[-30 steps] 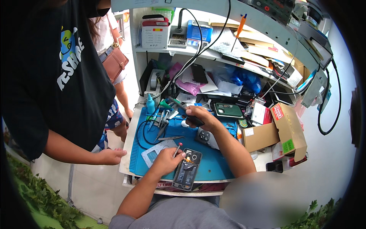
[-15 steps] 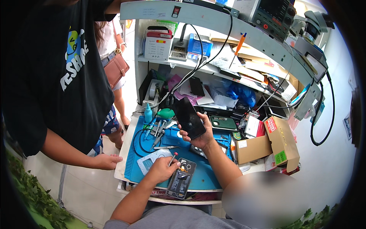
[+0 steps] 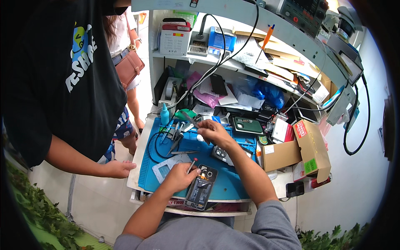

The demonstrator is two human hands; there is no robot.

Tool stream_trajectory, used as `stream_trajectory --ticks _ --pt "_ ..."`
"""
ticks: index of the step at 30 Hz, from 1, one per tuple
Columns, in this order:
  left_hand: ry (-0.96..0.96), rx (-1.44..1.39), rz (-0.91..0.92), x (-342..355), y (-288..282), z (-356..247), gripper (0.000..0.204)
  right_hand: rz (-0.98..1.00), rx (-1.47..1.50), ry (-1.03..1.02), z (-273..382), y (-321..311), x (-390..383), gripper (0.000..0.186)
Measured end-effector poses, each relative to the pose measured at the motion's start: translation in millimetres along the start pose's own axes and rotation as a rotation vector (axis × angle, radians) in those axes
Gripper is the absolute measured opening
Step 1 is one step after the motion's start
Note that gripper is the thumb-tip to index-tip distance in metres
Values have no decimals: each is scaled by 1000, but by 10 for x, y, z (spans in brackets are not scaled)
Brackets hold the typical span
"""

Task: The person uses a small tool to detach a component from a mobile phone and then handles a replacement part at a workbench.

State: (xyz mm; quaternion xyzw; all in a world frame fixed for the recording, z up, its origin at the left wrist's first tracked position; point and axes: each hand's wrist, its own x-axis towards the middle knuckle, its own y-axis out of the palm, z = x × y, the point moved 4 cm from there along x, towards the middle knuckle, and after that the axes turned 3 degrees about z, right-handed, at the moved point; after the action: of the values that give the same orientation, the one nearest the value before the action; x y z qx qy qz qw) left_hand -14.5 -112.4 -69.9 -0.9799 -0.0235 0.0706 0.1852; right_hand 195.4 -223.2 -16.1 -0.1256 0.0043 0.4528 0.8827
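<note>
My left hand [image 3: 179, 177] is closed around a small screwdriver [image 3: 192, 165] with a red end. Its thumb rests at the upper left edge of an opened phone [image 3: 201, 187], whose inner parts, camera rings and an orange flex cable show. That phone lies over the front edge of the blue work mat [image 3: 227, 189]. Farther off, my right hand [image 3: 213, 133] pinches a thin dark slab [image 3: 190, 119], which looks like the black phone turned nearly edge-on. A pale card with a blue window [image 3: 164, 167] lies left of my left hand.
Tools [image 3: 177, 135], a light-blue bottle [image 3: 165, 114] and a green phone case [image 3: 247, 125] stand or lie behind. Open cardboard boxes [image 3: 281, 156] crowd the right; a small dark device [image 3: 295, 189] sits nearby. Cluttered shelves rise behind. A person's hand [image 3: 121, 169] rests at the table's left edge.
My right hand has tipped the black phone from face-on to nearly edge-on and moved slightly left and away. My left hand stays at the opened phone. The view has shifted a little.
</note>
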Motion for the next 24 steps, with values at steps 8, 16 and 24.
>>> stream_trajectory --ticks 8,16,24 --pt "20 -80 11 -11 26 44 26 -3 -788 -560 72 218 61 76" --pt "23 -182 14 2 80 83 24 22 -902 -534 -7 283 97 80" --pt "27 -164 15 32 83 36 28 35 -1013 -485 1 203 64 80"
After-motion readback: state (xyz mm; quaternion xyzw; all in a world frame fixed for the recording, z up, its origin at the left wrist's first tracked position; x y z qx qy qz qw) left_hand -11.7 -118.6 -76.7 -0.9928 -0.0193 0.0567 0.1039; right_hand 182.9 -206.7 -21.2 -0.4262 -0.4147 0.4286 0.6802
